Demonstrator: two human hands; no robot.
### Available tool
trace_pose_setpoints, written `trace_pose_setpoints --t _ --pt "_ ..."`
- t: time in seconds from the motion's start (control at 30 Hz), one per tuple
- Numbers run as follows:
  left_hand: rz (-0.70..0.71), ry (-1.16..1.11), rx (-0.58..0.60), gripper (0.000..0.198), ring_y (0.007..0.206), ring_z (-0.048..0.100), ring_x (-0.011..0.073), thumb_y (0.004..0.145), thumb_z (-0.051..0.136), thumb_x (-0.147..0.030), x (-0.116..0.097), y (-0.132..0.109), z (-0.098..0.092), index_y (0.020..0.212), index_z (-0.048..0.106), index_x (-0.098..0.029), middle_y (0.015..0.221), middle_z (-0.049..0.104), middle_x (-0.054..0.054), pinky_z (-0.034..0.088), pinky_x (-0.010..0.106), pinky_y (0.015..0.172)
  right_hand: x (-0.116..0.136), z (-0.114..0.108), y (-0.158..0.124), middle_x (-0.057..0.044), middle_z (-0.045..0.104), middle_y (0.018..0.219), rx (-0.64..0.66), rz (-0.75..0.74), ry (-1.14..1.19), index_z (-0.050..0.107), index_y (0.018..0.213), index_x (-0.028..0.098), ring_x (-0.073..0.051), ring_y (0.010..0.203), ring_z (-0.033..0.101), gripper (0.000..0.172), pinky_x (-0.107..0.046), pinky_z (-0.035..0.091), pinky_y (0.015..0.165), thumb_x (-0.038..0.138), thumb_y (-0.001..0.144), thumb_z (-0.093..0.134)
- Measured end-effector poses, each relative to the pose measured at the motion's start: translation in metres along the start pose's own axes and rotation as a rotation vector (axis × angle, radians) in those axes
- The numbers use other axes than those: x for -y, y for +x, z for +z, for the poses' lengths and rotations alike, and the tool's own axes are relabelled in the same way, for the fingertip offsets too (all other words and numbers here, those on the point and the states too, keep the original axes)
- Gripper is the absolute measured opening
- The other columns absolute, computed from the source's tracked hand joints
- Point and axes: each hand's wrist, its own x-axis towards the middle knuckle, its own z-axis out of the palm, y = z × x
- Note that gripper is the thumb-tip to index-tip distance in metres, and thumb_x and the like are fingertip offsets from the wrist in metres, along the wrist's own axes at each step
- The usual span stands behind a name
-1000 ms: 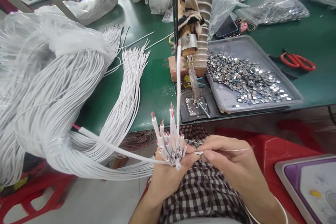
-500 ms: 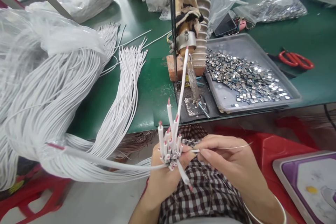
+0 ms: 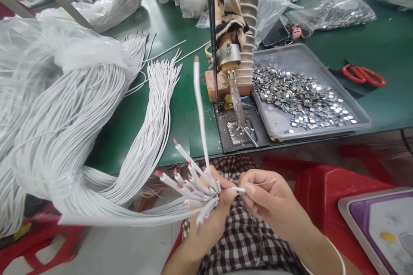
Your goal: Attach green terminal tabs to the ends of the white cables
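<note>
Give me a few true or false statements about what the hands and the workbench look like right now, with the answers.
1. The left hand grips a fanned bunch of white cables with red tips. True.
2. The right hand is resting on the green table. False: it pinches a thin wire over the checked lap, right beside the left hand.
3. The grey tray holds small shiny metal pieces. True.
4. The red-handled scissors lie inside the tray. False: they lie on the green table, to the tray's right.

Wire bundle [image 3: 80, 137] left on table [image 3: 180, 107]; tray [image 3: 322, 116] right; scissors [image 3: 363, 74] right of tray.
</note>
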Motion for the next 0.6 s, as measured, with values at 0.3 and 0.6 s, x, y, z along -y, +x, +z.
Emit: trace_pose_setpoints --t 0.3,0.6 --pt "-0.08 -0.16 0.021 0.018 0.048 0.043 0.0072 0.093 0.06 -0.035 0.002 0.0 0.003 0.083 0.06 -0.02 0.059 0.046 -0.007 0.036 0.021 0.048 -0.005 -0.002 -0.002 -0.004 0.063 0.066 -0.291 -0.377 -0.143 0.075 0.088 0.02 -0.013 0.061 0.055 0.038 -0.022 0.047 0.054 0.043 0.098 0.047" --pt "-0.032 -0.135 0.05 0.009 0.053 0.047 0.0076 0.09 0.065 -0.027 0.005 -0.002 0.003 0.086 0.067 -0.02 0.065 0.054 -0.005 0.038 0.022 0.053 0.011 0.004 -0.003 -0.001 0.065 0.069 -0.126 -0.301 -0.42 0.076 0.084 0.021 -0.008 0.052 0.051 0.016 -0.018 0.04 0.046 0.024 0.089 0.06"
